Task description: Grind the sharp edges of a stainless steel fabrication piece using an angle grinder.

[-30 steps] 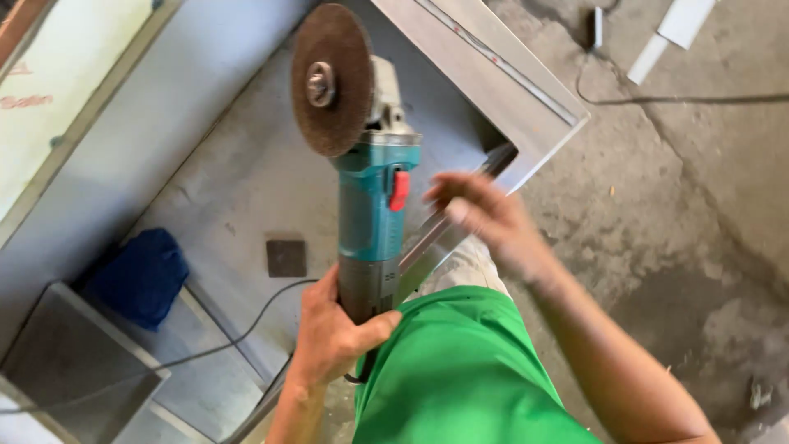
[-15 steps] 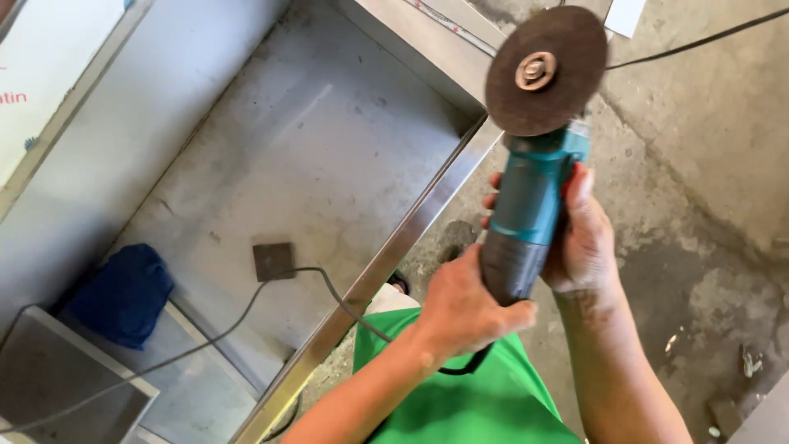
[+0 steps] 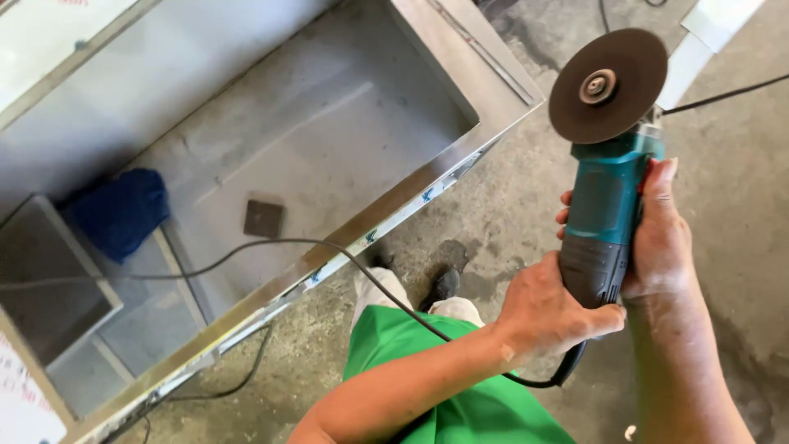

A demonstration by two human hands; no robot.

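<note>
Both hands hold the grinder [image 3: 608, 205] out over the concrete floor [image 3: 740, 247], clear of the metal tray [image 3: 460, 156]. The left hand [image 3: 546, 312] is clamped around the dark rear end where the cord [image 3: 329, 247] leaves; the right hand [image 3: 657, 238] has its fingers closed along the teal body further forward. The tool's long axis runs up and away from both grips, so the disc [image 3: 608, 86] sits beyond the right fingertips, its flat face turned toward the camera.

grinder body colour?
Teal, with a dark grey rear grip; the angle grinder shows clearly in the head view.
</note>
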